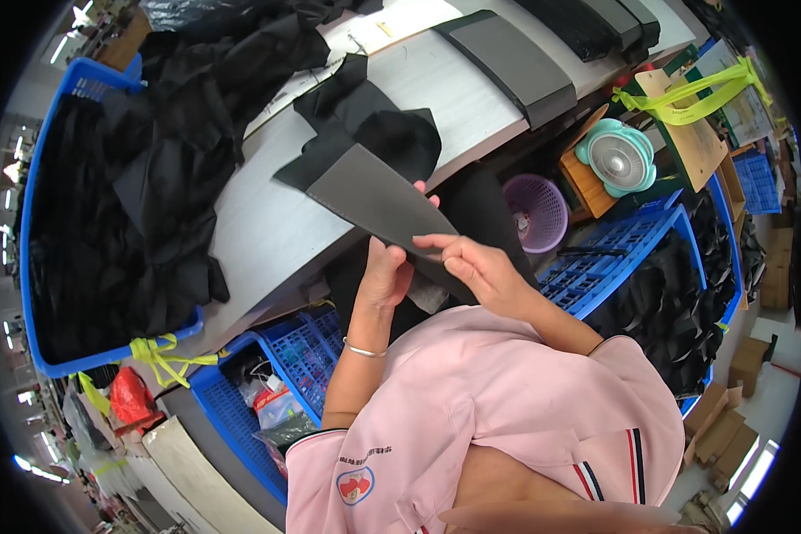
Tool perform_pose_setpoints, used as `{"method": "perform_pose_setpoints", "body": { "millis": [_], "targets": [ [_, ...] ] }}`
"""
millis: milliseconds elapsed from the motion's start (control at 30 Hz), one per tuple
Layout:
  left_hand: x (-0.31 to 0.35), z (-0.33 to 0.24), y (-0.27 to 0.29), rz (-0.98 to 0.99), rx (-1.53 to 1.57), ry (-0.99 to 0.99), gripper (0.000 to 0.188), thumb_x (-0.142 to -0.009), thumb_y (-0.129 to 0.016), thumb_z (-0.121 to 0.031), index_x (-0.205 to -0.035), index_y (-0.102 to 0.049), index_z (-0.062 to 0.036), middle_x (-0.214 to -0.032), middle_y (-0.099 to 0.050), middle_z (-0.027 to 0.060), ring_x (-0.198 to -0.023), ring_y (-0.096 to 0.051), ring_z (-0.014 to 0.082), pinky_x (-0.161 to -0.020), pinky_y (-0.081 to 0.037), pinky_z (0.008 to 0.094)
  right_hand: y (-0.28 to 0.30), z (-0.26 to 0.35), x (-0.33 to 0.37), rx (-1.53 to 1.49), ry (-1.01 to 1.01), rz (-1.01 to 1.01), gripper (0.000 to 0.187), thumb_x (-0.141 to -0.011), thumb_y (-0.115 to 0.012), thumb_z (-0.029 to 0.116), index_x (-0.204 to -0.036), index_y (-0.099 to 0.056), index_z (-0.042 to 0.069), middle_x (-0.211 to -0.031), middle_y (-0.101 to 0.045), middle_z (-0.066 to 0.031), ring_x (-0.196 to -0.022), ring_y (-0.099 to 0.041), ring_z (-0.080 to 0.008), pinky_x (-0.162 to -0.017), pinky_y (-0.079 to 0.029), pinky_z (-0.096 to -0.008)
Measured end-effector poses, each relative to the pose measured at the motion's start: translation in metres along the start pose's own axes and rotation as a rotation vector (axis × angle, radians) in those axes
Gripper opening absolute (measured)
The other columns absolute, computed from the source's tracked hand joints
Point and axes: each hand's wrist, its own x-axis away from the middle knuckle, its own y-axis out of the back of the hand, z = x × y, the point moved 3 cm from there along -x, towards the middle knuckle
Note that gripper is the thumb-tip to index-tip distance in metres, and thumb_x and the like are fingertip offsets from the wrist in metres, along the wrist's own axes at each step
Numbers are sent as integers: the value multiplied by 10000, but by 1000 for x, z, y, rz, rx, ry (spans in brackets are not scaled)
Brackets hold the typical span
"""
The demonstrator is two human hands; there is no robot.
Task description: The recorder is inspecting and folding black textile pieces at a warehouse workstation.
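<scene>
A grey, flat fabric panel (pixel 374 191) with a stitched edge is held up in front of my chest. My left hand (pixel 390 267) grips its near edge, with the thumb in front and fingertips showing past the far edge. My right hand (pixel 473 265) is closed at the panel's near right edge, its index finger stretched along it. Beyond the panel lie crumpled black fabric pieces (pixel 365 116) on the pale table (pixel 276 205); I cannot tell whether they are joined to it. Farther back on the table is a stack of grey panels with black ends (pixel 516 67).
To the left stands a blue basket (pixel 34 249) heaped with black fabric. Another blue basket (pixel 218 392) holding bags is below the table. On the right are a purple basket (pixel 536 214), a turquoise fan (pixel 616 160) and a blue crate (pixel 614 249) by black pieces.
</scene>
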Motion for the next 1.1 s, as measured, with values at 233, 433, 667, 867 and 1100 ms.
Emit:
{"method": "perform_pose_setpoints", "body": {
  "millis": [233,433,667,867,1100],
  "targets": [
    [22,0,6,-234,228,25,472,-899,-711,-158,-1300,-529,12,-1204,-658,190,-1137,-636,349,-1014,-507,458,0,-5,6,519,15,-252,141,-918,-642,82,-1022,-620,-11,-997,-607,-120,-841,-625,-284,-737,-509,-310],
    [22,4,0,-288,143,87,437,-898,-716,-150,-1265,-561,29,-1144,-680,168,-1064,-661,281,-960,-533,396,0,-13,8,131,-332,-29,266,-950,-631,134,-1185,-619,9,-1018,-665,-147,-861,-665,-196,-748,-517,-315],
    [0,-3,14,-621,-993,-316,426,-902,-716,-249,-1293,-635,-102,-1526,-338,191,-1222,-454,299,-1028,-393,358,36,-40,31,267,-221,-229,356,-966,-600,135,-1304,-586,25,-1079,-708,-176,-944,-710,-227,-818,-522,-289],
    [-63,-9,55,-551,-1248,-533,353,-842,-612,31,-1178,-689,-45,-1440,-478,207,-1171,-528,363,-1002,-426,388,27,-34,25,509,-266,-210,410,-927,-633,125,-1324,-573,43,-893,-666,-240,-741,-664,-389,-635,-520,-379],
    [-51,-25,-17,6,-1277,-554,347,-698,-530,125,-994,-689,41,-1368,-590,100,-1018,-585,301,-880,-484,330,16,-44,-27,757,-61,-202,342,-872,-632,81,-1209,-593,37,-812,-654,-219,-704,-650,-401,-610,-508,-451]
  ]
}}
